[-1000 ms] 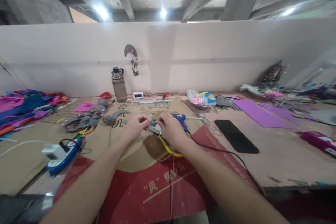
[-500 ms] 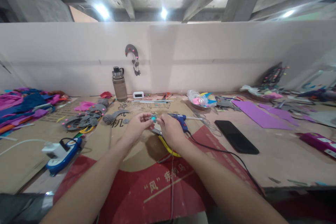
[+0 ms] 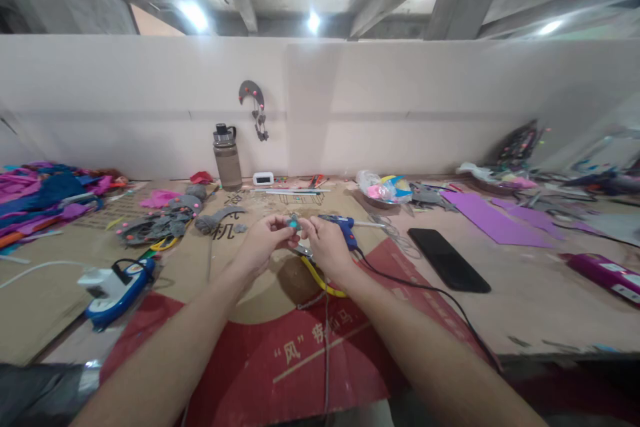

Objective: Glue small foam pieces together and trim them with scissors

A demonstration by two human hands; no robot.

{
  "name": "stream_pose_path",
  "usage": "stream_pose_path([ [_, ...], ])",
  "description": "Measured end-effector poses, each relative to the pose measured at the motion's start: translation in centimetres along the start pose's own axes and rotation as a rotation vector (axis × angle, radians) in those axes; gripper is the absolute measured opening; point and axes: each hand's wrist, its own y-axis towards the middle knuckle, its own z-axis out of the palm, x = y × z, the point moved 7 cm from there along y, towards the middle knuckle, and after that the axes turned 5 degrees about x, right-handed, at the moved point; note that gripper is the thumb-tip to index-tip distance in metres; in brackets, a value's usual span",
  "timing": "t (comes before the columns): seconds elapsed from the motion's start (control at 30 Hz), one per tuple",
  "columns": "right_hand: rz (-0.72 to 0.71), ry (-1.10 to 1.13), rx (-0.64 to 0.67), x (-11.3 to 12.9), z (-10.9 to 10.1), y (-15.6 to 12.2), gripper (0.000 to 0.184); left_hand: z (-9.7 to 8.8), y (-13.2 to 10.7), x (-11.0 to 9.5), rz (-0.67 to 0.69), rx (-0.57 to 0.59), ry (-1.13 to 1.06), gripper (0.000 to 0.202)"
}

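L hand (image 3: 267,240) & R hand (image 3: 328,245): both bare, fingers (image 3: 275,221) & thumbs (image 3: 281,235) at the grip, approx. same build each side, slim w/ rounded ends; nail detail too blurred to tell. Just behind grip: L wrist (image 3: 243,272) & R wrist (image 3: 350,273), also bare, narrower than forearms. Farther back: L forearm (image 3: 185,330) & R forearm (image 3: 415,347), bare too, smooth outlines, widening w/ distance from grip, cut off at btm edge.
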Motion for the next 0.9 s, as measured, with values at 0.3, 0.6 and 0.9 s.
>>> stream_pose_path([
  [0.3, 0.007, -0.026, -0.029, -0.1, -0.1, 0.0, 0.037, 0.6, -0.1, -0.4, 0.029, 0.029, 0.039, 0.027],
  [0.6, -0.017, 0.028, -0.055, -0.4, 0.0, -0.1, 0.039, 0.8, 0.1, -0.3, 0.032, 0.05, 0.131, 0.028],
  [0.9, -0.061, -0.091, -0.048, 0.3, 0.0, -0.1, 0.04, 0.8, -0.2, -1.0, 0.069, -0.01, 0.274, 0.018],
])
